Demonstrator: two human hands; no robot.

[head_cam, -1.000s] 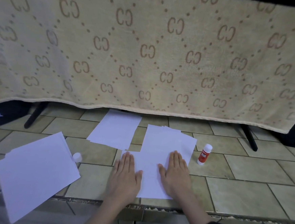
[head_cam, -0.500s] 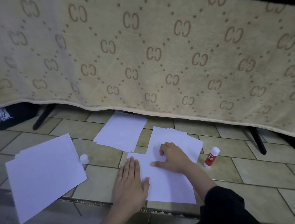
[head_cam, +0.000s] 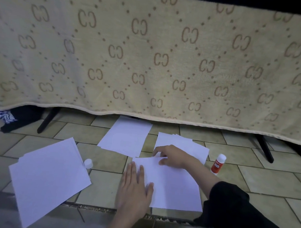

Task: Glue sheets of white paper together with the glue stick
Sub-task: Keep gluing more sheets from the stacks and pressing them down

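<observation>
Glue stick [head_cam: 218,163] stands just right of your right hand [head_cam: 171,157], which pinches the sheet's [head_cam: 169,185] far edge; left hand [head_cam: 135,186] presses flat

L hand [head_cam: 135,186] flat on sheet [head_cam: 173,185], R hand [head_cam: 171,156] pinching top edge.

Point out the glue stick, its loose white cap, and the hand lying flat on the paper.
glue stick [head_cam: 217,164]: head view, on its red label.
white cap [head_cam: 88,163]: head view, on its side wall.
left hand [head_cam: 134,189]: head view, on the back of the hand.
</observation>
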